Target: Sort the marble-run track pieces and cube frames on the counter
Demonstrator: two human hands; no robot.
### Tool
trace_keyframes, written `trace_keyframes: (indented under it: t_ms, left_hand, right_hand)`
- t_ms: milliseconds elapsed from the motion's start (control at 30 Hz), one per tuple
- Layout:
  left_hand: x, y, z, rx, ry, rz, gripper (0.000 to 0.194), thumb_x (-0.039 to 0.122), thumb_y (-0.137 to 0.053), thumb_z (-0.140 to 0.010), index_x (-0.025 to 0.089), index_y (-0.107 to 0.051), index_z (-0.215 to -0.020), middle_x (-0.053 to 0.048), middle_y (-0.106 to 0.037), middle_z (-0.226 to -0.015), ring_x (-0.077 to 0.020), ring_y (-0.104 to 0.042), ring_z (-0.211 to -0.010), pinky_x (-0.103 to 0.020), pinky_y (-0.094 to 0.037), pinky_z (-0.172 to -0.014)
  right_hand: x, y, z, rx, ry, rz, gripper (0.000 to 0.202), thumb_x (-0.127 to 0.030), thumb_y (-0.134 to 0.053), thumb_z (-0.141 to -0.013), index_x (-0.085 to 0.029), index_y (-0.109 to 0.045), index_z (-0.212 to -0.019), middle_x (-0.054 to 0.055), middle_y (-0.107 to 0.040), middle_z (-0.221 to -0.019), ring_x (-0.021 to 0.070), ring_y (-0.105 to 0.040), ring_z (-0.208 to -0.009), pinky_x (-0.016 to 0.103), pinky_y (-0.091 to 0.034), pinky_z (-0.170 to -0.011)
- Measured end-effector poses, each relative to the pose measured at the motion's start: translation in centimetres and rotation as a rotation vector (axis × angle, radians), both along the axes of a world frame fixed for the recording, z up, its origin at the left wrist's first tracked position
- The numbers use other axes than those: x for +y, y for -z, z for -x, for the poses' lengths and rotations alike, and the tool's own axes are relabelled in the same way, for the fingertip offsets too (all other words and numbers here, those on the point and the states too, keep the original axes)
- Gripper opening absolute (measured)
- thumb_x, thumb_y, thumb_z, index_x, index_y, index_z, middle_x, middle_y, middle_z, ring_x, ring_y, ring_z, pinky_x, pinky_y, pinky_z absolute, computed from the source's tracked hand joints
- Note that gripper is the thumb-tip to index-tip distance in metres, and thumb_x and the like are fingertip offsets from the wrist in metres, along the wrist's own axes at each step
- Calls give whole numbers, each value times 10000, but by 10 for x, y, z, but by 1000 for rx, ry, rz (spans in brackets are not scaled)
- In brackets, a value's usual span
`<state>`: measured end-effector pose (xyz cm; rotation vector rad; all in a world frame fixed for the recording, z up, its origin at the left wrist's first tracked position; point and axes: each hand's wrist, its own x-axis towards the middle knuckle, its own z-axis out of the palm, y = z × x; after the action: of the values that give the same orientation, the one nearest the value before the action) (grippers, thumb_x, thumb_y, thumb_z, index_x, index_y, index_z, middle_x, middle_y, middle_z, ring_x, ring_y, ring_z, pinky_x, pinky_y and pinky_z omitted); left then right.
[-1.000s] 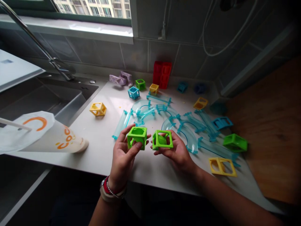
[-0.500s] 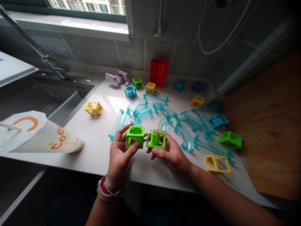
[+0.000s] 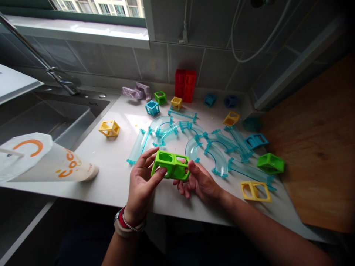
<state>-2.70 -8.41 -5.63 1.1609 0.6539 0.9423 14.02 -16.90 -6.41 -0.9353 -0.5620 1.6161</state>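
In the head view, the left hand (image 3: 142,181) grips a green open-sided cube block (image 3: 168,167) while the right hand (image 3: 203,183), lower fingers loosely curled, holds the abutting second green block (image 3: 179,171) above the white countertop (image 3: 111,166).

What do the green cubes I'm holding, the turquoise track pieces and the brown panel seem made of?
Bright green openwork cubes: probably moulded plastic, satin; even colour, smooth edges.
Turquoise channelled track pieces: likely glossy plastic; translucent, with highlights.
Brown flat panel: wood or laminate, seemingly matte; faint grain.
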Motion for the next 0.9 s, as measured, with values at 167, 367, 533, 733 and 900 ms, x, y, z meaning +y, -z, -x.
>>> trace_keyframes:
  t_ms: [167, 367, 533, 733, 900]
  left_hand:
    - [-2, -2, 1, -17, 27, -58, 532, 224, -823, -829, 284, -644, -1326, -82, -710, -1240, -249, -693, -1104, -295, -578, -878]
    - [-2, 2, 1, 44, -21, -43, 492, 251, -844, -813, 266, -682, -1277, -84, -717, -1274, -262, -694, -1128, -289, -579, -860]
    - [1, 3, 0, 79, -49, -5, 482, 254, -850, -807, 249, -683, -1259, -72, -727, -1246, -239, -706, -1086, -284, -576, -872]
    - [0, 2, 0, 73, -9, 49, 453, 271, -858, -798, 240, -664, -1206, -62, -742, -1141, -225, -704, -1038, -262, -559, -827]
    - [1, 3, 1, 67, 4, 52, 440, 260, -849, -811, 243, -651, -1204, -54, -735, -1134, -216, -693, -1046, -251, -551, -832]
  right_hand:
    - [0, -6, -1, 59, -12, 2, 508, -620, -622, -939, -162, -644, -1156, 74, -708, -856, 113, -631, -550, 154, -453, -395]
    - [0, -9, -5, -43, -9, -24, 468, -518, -813, -818, -170, -623, -1067, 14, -683, -796, 109, -644, -524, 176, -501, -443]
    - [-3, -9, 0, -182, 88, -47, 592, -323, -967, -644, -203, -590, -1084, -11, -697, -785, 133, -652, -585, 217, -558, -490]
    - [-3, -4, 3, -292, 195, -76, 555, -339, -951, -668, -220, -601, -1081, -12, -658, -880, 124, -619, -679, 199, -531, -503]
    - [-5, -2, 4, -367, 209, -99, 529, -352, -921, -719, -239, -593, -1118, -4, -661, -919, 155, -653, -771, 225, -543, -573]
